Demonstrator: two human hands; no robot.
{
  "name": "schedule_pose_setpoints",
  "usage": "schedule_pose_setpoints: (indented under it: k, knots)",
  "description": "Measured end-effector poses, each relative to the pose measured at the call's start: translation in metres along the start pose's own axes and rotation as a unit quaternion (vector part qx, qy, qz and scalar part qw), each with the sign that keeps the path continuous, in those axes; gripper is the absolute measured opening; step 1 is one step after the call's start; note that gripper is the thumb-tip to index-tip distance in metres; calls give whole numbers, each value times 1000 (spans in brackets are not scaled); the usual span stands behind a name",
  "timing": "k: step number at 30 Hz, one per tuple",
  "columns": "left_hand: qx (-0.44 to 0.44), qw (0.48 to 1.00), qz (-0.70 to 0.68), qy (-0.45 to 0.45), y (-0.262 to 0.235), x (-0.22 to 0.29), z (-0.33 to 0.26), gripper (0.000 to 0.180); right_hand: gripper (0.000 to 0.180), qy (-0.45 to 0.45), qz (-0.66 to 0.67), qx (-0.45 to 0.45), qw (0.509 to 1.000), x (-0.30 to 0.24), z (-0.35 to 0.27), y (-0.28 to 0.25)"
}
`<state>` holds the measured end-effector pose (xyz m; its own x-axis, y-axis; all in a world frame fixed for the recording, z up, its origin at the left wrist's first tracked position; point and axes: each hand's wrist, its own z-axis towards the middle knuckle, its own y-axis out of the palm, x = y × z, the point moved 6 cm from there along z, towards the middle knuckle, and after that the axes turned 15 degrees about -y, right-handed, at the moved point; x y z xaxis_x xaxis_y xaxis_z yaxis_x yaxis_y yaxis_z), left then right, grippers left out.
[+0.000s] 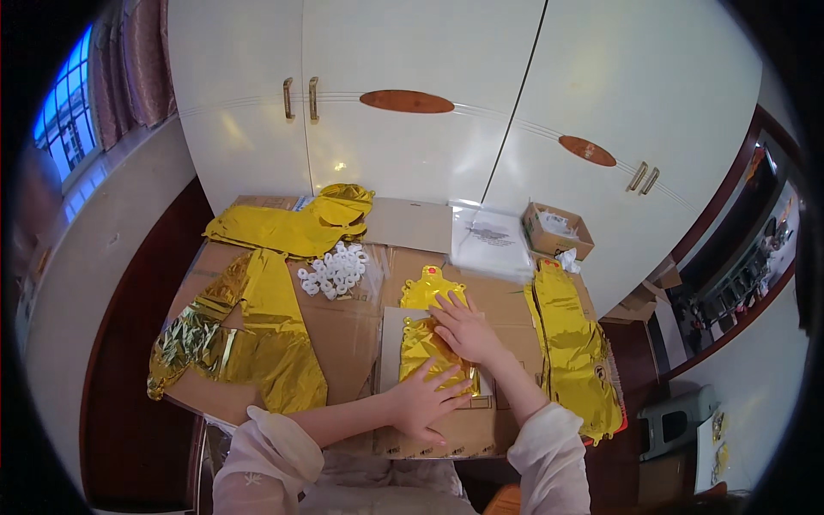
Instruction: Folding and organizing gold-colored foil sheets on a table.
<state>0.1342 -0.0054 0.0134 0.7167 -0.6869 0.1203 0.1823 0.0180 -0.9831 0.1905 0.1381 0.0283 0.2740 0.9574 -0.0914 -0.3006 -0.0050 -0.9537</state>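
2 bare hands press flat, fingers spread, pinning a crinkled gold foil balloon (433, 330) smooth on the cardboard-covered table (348, 330): left hand (422, 399) near, right hand (463, 330) farther, more gold foil stacked left and right.

A flat, uninflated gold foil balloon (432, 330) (crinkled, shiny, with a knobbed top end) lies lengthwise on the cardboard-covered table (352, 330), partly over a white sheet (391, 348), just right of the table's centre.
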Motion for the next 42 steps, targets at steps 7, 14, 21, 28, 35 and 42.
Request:
schedule_pose_setpoints:
  k: [7,14,21,28,35,42]
  knots:
    - [-5,1000,-16,-4,3,10,-5,89,47,23,37,-35,998,27,1,29]
    - [-14,999,-45,3,5,32,-21,91,48,36,35,-40,998,1,-19,27]
    - [-23,998,-50,20,2,58,-47,90,49,62,15,-39,997,-40,-42,21]
    - [-10,997,-70,13,2,64,-59,87,44,76,25,0,997,-58,-50,15]
    - [-2,999,-52,-16,-5,59,-52,80,38,91,120,8,989,-47,-52,17]
    - [8,998,-64,-21,-5,57,-50,77,41,77,113,39,990,-48,-55,14]
